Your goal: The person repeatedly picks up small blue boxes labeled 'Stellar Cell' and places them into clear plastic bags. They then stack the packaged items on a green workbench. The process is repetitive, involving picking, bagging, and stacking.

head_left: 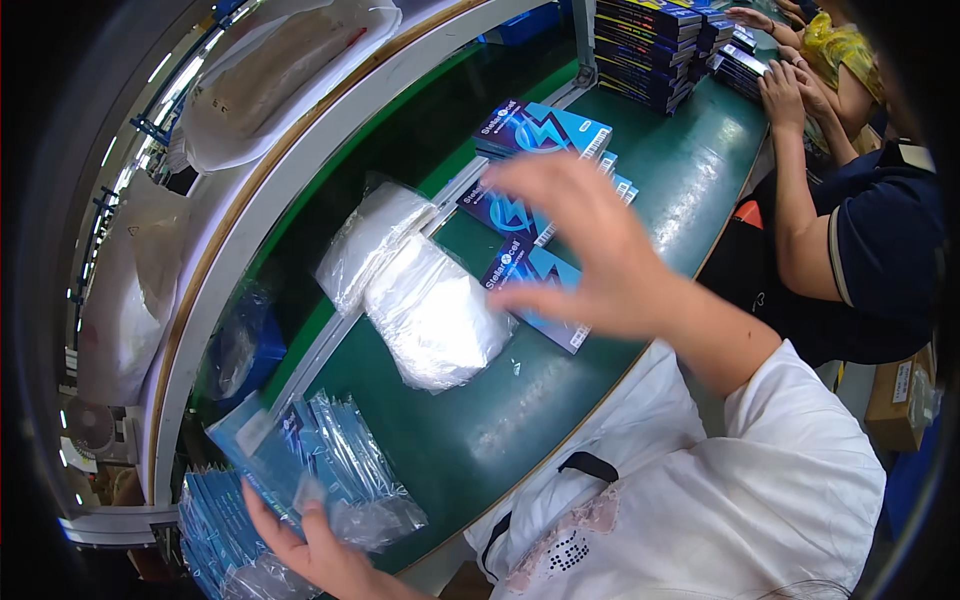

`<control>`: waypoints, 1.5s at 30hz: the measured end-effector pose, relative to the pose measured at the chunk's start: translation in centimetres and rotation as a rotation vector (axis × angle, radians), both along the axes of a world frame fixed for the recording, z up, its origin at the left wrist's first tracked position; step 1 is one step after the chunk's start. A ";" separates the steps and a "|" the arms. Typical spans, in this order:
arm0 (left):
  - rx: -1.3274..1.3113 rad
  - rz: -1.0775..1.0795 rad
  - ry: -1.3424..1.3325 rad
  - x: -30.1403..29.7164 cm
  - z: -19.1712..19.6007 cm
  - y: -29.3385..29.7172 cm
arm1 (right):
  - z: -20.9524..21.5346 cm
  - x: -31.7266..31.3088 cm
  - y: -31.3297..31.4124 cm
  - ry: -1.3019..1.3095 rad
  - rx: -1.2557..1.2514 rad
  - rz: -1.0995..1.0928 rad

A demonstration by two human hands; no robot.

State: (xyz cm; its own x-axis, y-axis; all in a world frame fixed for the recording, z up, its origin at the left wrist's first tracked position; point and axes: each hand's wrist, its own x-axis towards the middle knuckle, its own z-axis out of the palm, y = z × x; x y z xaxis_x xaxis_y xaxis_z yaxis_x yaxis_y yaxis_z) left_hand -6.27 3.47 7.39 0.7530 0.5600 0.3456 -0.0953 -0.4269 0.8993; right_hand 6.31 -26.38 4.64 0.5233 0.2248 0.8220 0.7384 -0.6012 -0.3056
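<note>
At the lower left, my left hand [318, 548] grips a flat blue box in a clear plastic bag [258, 445], thumb on one face. Beside it stand rows of similar bagged blue boxes [345, 440], packed upright. My right hand [600, 250], blurred by motion, is raised with thumb and fingers spread and nothing between them. Below it on the bench lie several flat blue and purple boxes [515, 262], partly hidden by the hand. A pile of clear plastic bags [430, 310] rests left of these boxes, apart from both hands.
The green bench [535, 405] has a metal rail [310, 365] along its far side. Tall stacks of dark boxes [645, 50] stand at the far end. Another person's arms [795, 150] rest at the right edge. White plastic sacks [270, 90] lie on the shelf.
</note>
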 end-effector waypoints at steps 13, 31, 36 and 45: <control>0.764 0.110 0.395 1.4 -2.6 1.8 | -2.5 10.4 -1.8 0.549 -0.750 -0.829; 0.735 -0.543 0.084 3.4 -5.9 -5.3 | -1.4 7.0 -1.2 0.192 -0.257 -0.454; 0.882 -0.651 0.157 5.7 -7.1 -5.8 | -3.9 6.1 0.9 0.494 -0.307 -0.220; 0.877 -0.653 0.110 8.3 -7.7 -5.3 | -6.0 -2.6 -0.3 0.635 -0.472 -0.328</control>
